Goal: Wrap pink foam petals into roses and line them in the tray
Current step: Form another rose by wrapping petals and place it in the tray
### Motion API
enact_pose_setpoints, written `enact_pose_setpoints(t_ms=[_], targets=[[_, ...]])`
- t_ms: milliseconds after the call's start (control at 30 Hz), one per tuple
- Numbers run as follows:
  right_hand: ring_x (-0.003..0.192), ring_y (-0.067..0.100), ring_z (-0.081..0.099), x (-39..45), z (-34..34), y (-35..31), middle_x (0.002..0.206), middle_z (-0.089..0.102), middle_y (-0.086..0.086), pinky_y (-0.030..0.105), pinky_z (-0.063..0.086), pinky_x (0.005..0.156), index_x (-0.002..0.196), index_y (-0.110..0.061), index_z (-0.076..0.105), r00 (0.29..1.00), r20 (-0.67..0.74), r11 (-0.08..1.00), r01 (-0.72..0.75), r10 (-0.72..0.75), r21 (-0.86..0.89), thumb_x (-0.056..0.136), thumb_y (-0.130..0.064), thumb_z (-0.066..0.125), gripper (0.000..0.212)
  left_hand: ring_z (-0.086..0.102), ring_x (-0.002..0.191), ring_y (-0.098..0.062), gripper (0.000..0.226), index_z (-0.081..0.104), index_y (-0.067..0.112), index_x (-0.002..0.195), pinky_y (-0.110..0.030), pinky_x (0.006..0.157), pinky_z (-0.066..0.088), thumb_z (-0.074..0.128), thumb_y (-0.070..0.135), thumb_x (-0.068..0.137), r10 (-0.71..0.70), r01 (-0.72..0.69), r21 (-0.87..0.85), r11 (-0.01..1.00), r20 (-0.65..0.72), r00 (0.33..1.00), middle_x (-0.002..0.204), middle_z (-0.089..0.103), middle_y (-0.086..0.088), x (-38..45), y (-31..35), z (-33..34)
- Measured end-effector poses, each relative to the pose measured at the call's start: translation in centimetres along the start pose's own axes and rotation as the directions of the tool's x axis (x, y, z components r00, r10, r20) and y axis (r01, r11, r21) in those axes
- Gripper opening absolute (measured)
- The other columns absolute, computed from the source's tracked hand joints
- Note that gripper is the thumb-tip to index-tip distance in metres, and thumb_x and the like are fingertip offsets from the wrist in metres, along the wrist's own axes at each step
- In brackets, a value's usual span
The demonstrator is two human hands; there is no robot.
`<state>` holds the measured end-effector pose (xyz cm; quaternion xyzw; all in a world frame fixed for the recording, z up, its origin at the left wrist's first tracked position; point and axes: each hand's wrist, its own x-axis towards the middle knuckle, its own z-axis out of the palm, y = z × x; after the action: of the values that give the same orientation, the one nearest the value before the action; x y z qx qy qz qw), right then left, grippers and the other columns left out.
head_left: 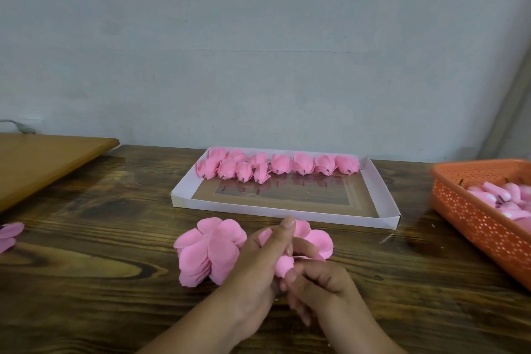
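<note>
A rose in progress (284, 264) is being wrapped right in front of the tray (382, 220), held between both hands just above the table (86, 282). The left hand (258, 261) is curled round the pink foam with its forefinger up, and the right hand (319, 279) is pinching the lower petal from underneath. For a tidy result, the base should probably be kept pinched tight while each petal is overlapped onto the last, otherwise the bud looks likely to spring open. The stack of loose petals (207, 253) is kept touching the left hand, so the next layer can be grabbed easily. A row of finished roses (278, 165) is already lined along the tray's far wall, so the new one is best tucked in beside those.
</note>
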<state>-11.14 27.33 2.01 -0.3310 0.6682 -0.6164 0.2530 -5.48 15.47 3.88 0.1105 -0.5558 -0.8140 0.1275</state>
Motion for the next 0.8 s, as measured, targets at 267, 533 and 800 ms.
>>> enact_pose_setpoints(t_ms=[267, 533, 800], targets=[[0.042, 0.018, 0.048, 0.7, 0.6, -0.5, 0.054, 0.053, 0.014, 0.019, 0.036, 0.037, 0.069, 0.000, 0.064, 0.943, 0.193, 0.821, -0.332, 0.272, 0.464, 0.075, -0.013, 0.066, 0.014, 0.048, 0.037, -0.017, 0.048, 0.060, 0.025, 0.052, -0.022, 0.038, 0.043, 0.070, 0.070, 0.063, -0.019, 0.019, -0.014, 1.000, 0.036, 0.999, 0.077, 0.074, -0.004, 0.0, 0.2, -0.3], [0.073, 0.024, 0.068, 0.6, 0.3, 0.2, 0.085, 0.071, 0.015, 0.030, 0.057, 0.061, 0.100, -0.005, 0.074, 0.986, 0.087, 0.844, -0.164, 0.139, 0.511, 0.069, -0.020, 0.076, 0.035, 0.077, 0.080, -0.020, 0.068, 0.072, 0.003, 0.099, -0.024, 0.052, 0.053, 0.066, 0.064, 0.069, 0.062, -0.050, 0.118, 0.992, -0.101, 0.993, 0.096, 0.079, -0.006, 0.1, -0.3, 0.3], [0.071, 0.019, 0.071, 0.8, -0.4, 0.3, 0.082, 0.072, 0.015, 0.024, 0.058, 0.061, 0.094, -0.003, 0.079, 0.975, 0.186, 0.722, -0.217, 0.123, 0.657, 0.068, -0.010, 0.073, 0.027, 0.074, 0.103, -0.025, 0.066, 0.078, 0.018, 0.086, -0.036, 0.077, 0.061, 0.075, 0.079, 0.062, 0.162, -0.165, 0.213, 0.963, 0.028, 0.986, 0.108, 0.078, -0.007, -0.2, 0.0, 0.2]])
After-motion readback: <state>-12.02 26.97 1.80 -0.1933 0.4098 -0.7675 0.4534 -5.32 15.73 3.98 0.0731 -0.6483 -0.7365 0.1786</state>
